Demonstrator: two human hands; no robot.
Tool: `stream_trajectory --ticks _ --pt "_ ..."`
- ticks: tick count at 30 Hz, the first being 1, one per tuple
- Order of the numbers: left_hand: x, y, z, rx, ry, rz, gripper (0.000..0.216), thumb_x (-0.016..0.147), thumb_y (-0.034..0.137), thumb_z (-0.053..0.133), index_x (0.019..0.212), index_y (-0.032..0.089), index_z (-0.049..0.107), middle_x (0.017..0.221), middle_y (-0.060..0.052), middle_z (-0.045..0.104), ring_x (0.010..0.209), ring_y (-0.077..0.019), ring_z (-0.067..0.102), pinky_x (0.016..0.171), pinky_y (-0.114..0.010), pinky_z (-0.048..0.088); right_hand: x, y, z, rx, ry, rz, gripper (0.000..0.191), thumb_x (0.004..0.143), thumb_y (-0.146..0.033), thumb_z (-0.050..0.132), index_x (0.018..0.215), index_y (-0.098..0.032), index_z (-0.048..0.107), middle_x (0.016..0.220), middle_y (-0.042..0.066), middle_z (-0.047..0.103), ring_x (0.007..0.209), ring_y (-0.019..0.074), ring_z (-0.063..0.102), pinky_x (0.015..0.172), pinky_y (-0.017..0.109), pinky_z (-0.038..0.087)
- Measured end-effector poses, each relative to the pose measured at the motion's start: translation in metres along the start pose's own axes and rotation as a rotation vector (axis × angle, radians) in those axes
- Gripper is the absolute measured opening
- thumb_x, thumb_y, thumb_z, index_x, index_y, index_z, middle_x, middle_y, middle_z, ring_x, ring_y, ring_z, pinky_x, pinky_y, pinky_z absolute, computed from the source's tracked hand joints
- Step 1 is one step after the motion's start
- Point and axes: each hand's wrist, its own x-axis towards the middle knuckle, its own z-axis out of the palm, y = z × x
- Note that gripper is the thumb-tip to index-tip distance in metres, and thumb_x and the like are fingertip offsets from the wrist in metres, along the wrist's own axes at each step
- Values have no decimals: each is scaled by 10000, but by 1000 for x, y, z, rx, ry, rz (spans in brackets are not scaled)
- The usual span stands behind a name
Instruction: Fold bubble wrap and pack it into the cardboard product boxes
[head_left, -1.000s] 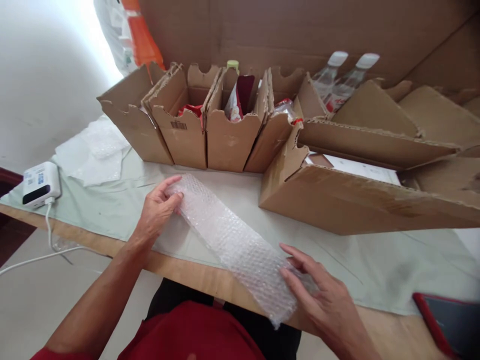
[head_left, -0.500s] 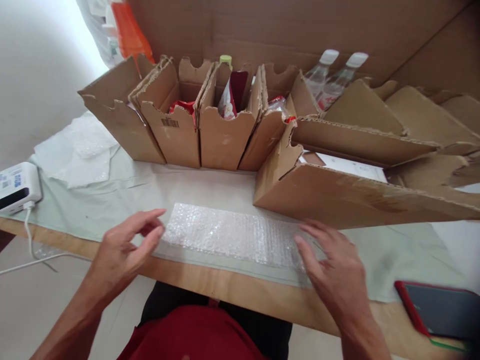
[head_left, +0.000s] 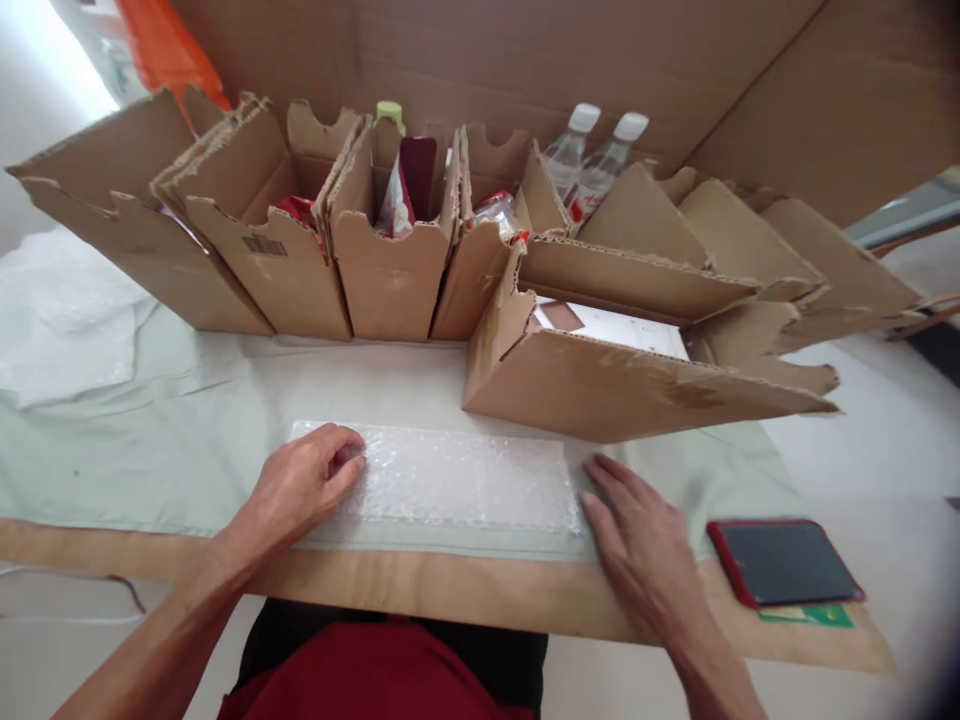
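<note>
A long strip of clear bubble wrap point(head_left: 450, 478) lies flat on the pale green cloth point(head_left: 172, 440) near the table's front edge. My left hand point(head_left: 304, 485) rests on the strip's left end, fingers curled and pressing down. At the strip's right end my right hand point(head_left: 637, 525) lies flat on the cloth, fingers stretched out and touching the edge of the wrap. Neither hand lifts anything.
A row of open cardboard compartments point(head_left: 382, 260) holds red packets and a green-capped bottle. A larger cardboard box point(head_left: 600, 375) lies just behind the strip. Two clear bottles point(head_left: 592, 160) stand at the back. A red-cased phone point(head_left: 780, 560) lies at the right. More bubble wrap point(head_left: 60, 320) sits far left.
The bubble wrap strip went from held up at an angle to lying flat across the cloth. Both hands came down onto its ends. My view has shifted to the right.
</note>
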Motion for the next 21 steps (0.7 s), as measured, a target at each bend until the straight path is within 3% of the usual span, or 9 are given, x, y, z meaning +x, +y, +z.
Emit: stream_trajectory --ticks 3,6,8,11,15,18,21 --pt "-2 5 -4 -40 26 17 233 864 396 551 927 249 720 721 -5 704 615 -193 615 594 -297 455 -7 15 -13 -3 104 51 399 1006 -439 424 1108 -191 719 1144 137 749 1107 334 674 935 531 524" --pt "-10 -1 -14 27 216 35 274 904 429 534 993 240 711 806 -23 702 636 -184 611 642 -303 475 6 -6 -4 -28 90 39 456 998 -481 413 1157 -169 703 1167 158 736 1074 356 657 889 533 521" --pt "-19 -10 -21 169 319 -29 314 895 452 546 1040 226 709 910 -57 696 717 -215 633 683 -331 485 18 -19 8 -76 81 59 508 988 -507 399 1166 -138 699 1199 193 716 1074 392 640 852 557 513" --pt "-32 -25 -26 339 306 -142 350 833 481 603 1021 210 719 1007 -105 670 904 -302 648 761 -388 519 28 -28 24 -31 113 75 469 971 -486 398 1035 -153 723 1181 199 716 1068 403 637 838 569 502" --pt "-36 -30 -19 258 273 -102 200 812 401 593 824 226 688 1005 -96 672 1007 -305 637 905 -416 522 20 -34 16 308 102 154 333 916 -504 507 897 -225 689 1037 114 753 965 325 684 851 502 523" --pt "-33 -24 -19 158 232 -96 163 825 323 508 734 230 607 905 -64 688 885 -250 658 815 -370 518 5 -50 -7 668 -16 367 383 839 -543 663 1069 -236 664 868 61 737 733 234 689 664 362 555" --pt "-31 -20 -25 169 174 -211 166 855 350 497 857 230 611 796 -18 685 709 -204 638 703 -334 485 -12 -69 -27 973 -175 542 723 819 -570 720 1423 -233 511 763 16 698 632 192 660 591 304 553"
